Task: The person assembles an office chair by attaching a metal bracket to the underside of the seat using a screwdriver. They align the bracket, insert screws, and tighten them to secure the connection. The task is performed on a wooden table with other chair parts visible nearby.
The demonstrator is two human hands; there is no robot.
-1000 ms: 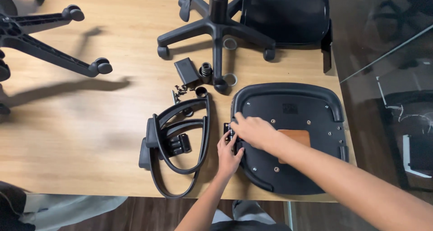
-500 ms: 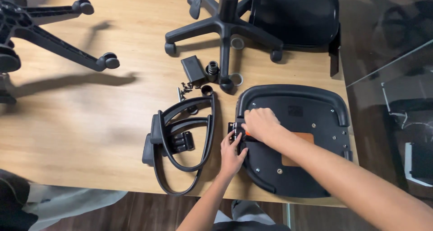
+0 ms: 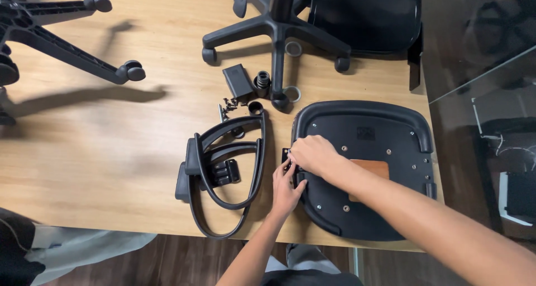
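Seat pan [image 3: 385, 135] — 1 | 2 hands pinching its left-edge bracket [image 3: 286, 153] | armrests [image 3: 223, 174] — 2

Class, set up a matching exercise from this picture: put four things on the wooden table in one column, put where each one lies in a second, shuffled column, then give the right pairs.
Things
1. seat pan
2. pair of armrest loops
3. chair base with the upright post
4. second chair base

Places
A. far left edge of the picture
B. under both hands, right hand and left hand
C. top middle, beside a black backrest
D. just left of the hands

Pairs: 1-B, 2-D, 3-C, 4-A
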